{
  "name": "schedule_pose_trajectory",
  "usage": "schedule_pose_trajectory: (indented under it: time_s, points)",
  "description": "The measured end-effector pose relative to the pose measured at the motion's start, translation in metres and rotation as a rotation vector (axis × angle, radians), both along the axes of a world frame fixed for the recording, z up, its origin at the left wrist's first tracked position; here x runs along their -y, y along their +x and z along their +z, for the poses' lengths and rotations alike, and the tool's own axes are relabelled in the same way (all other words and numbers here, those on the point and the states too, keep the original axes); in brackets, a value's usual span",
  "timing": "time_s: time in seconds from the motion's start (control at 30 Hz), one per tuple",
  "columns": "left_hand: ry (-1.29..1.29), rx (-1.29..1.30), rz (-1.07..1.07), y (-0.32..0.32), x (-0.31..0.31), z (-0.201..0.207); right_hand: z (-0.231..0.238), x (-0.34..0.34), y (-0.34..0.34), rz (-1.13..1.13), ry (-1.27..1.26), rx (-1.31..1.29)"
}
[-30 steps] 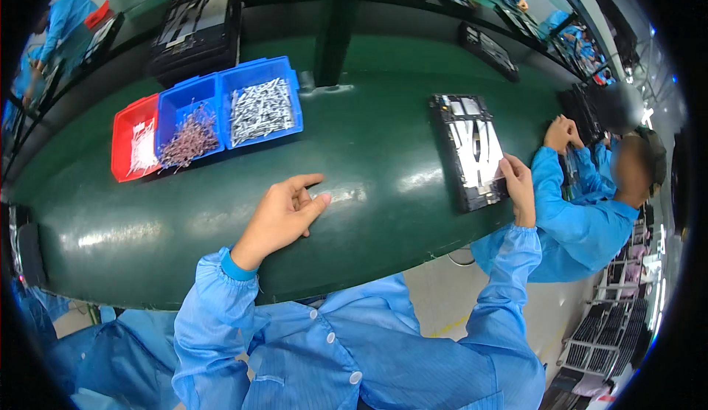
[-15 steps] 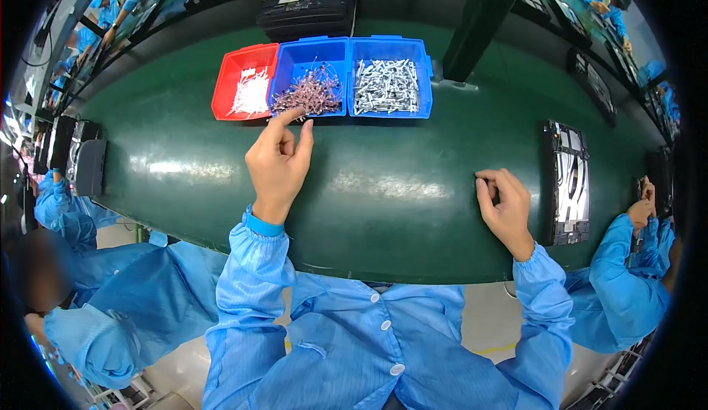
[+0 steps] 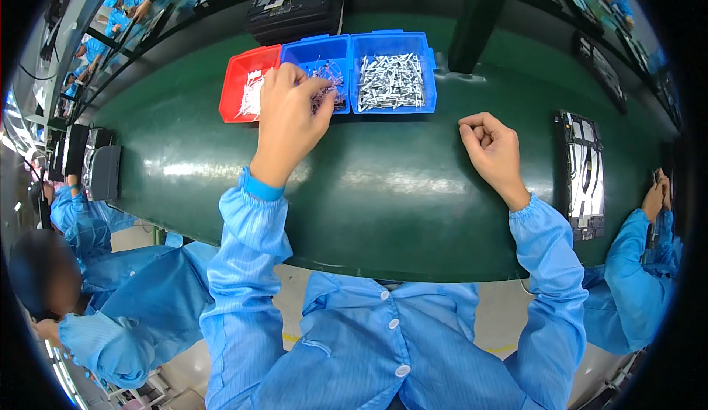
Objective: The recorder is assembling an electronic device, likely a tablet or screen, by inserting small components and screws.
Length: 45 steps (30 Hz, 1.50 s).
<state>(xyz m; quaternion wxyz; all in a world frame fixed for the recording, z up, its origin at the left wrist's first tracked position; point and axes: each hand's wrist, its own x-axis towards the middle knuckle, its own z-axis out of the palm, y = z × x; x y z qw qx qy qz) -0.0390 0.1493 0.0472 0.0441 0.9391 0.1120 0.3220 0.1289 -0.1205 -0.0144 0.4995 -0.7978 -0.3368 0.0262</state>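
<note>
My left hand is over the front of the middle blue bin, which holds a tangle of thin purplish wired parts. Its thumb and index finger are apart, with a gap between them; the other fingers bend over the bin. To the right, my right hand hovers over the green table with its fingers curled closed. Whether anything small sits inside them is hidden. A red bin with white slender pieces adjoins on the left. The right blue bin contains many silvery-white small rods.
A flat black device with white strips lies at the right of the green table. Stacked black cases stand behind the bins, beside a dark green post. Co-workers in blue sit at left and right.
My left hand has moved forward and slightly right, from the middle bin's front edge to over it. My right hand has moved forward, still curled. The view has shifted slightly.
</note>
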Motion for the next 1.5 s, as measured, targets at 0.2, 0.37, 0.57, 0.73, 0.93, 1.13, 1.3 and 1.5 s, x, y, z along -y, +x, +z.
schedule_pose_trajectory:
  time_s: [0.2, 0.37, 0.57, 0.73, 0.93, 1.13, 1.3, 1.5]
  points:
    - [0.144, -0.292, 0.056, 0.027, -0.011, -0.008, -0.003, 0.005, 0.003, 0.031, 0.06, -0.074]
    - [0.133, -0.305, 0.036, 0.029, -0.013, -0.009, -0.003, 0.006, 0.005, 0.031, 0.066, -0.071]
    - [-0.163, -0.094, 0.049, 0.018, -0.029, -0.003, -0.001, 0.008, 0.005, 0.047, 0.065, -0.076]
    - [-0.453, 0.002, 0.056, 0.007, -0.031, -0.005, -0.002, 0.008, 0.004, 0.045, 0.061, -0.074]
    - [-0.514, 0.132, 0.063, -0.004, -0.028, -0.007, -0.003, 0.008, 0.004, 0.043, 0.047, -0.067]
    - [-0.438, 0.258, 0.03, -0.01, -0.018, 0.002, -0.004, 0.009, 0.006, 0.045, 0.032, -0.06]
    - [-0.392, 0.393, -0.017, -0.009, -0.016, -0.006, -0.004, 0.006, 0.003, 0.042, 0.058, -0.068]
    - [-0.481, 0.414, 0.017, -0.007, -0.005, -0.008, -0.004, 0.005, 0.004, 0.034, 0.064, -0.053]
